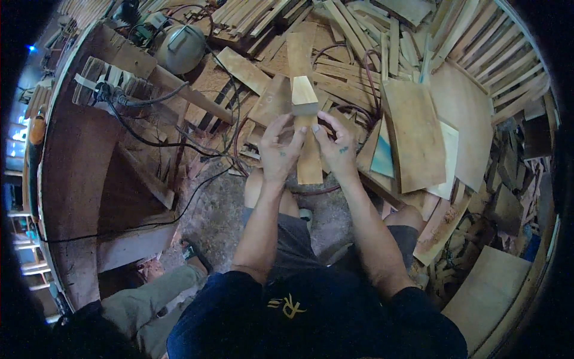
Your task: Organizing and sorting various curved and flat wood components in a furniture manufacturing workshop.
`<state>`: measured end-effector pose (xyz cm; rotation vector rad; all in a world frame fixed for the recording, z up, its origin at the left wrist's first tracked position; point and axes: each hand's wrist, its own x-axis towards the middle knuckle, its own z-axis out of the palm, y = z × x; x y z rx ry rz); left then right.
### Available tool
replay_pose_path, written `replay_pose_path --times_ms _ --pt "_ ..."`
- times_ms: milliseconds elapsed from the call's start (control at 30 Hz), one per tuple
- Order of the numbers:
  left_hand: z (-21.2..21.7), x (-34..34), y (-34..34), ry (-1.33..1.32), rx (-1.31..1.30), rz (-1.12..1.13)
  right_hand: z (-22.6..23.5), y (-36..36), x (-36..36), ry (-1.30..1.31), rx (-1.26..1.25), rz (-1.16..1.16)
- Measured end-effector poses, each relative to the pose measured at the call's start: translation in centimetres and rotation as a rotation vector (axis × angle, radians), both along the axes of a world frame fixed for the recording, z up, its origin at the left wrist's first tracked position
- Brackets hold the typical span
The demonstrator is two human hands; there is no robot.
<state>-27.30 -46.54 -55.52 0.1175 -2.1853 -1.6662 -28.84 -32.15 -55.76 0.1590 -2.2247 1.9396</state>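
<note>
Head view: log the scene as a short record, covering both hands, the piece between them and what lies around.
Workpiece: pale wooden block over a narrow plank
Left hand: by the block's near left corner
Right hand: by its near right corner
Grip: closed on block or plank, unclear
Right side: wide board
Left side: black cable
Beyond: wooden slats
Co-worker: trouser leg, lower left

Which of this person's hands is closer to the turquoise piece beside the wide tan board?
Right. The right hand is a little left of the turquoise piece, apart from it; the left hand is farther left, at the wooden strip's left edge.
</note>
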Motion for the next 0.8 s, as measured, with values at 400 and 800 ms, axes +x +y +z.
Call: replay_pose_path --times_ms 400,800 --pt "0.5 -0.1 0.1 -0.061 0.125 -0.047 -0.7 0.0 -0.1 -0.059 -0.075 0.018" --pt "-0.8 -0.6 -0.7 -0.028 0.228 -0.098 0.1 -0.1 0.1 -0.043 -0.048 0.033"
